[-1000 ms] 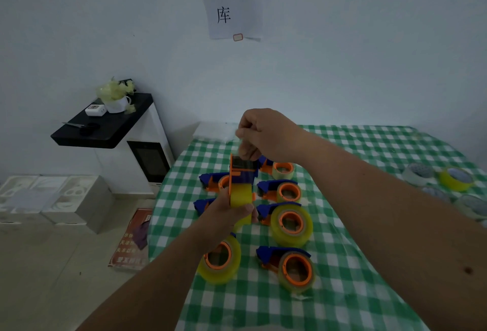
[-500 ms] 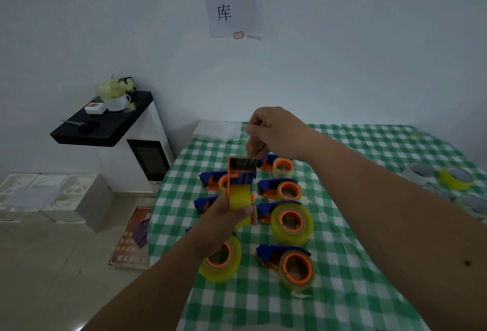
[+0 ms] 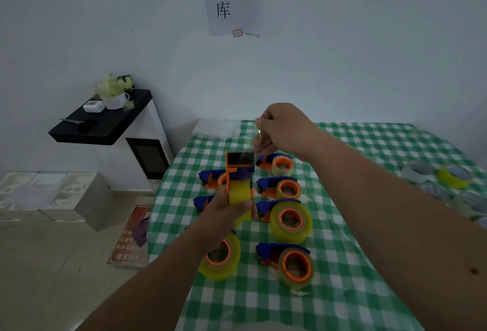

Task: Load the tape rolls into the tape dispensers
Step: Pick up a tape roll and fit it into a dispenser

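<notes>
Head view: orange-and-blue dispenser point(image 3: 238, 172) upright, carrying a yellow tape roll point(image 3: 239, 193).

Dim, bluish, edge-warped wide-angle view

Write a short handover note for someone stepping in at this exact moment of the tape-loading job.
Left hand grips a dispenser already carrying a yellow tape roll, held above the checked table.
Right hand pinches the clear tape end drawn up from the dispenser's mouth.
Done: several loaded dispensers lie in two columns.
Left: finish threading this one; loose rolls wait at the right edge.
</notes>
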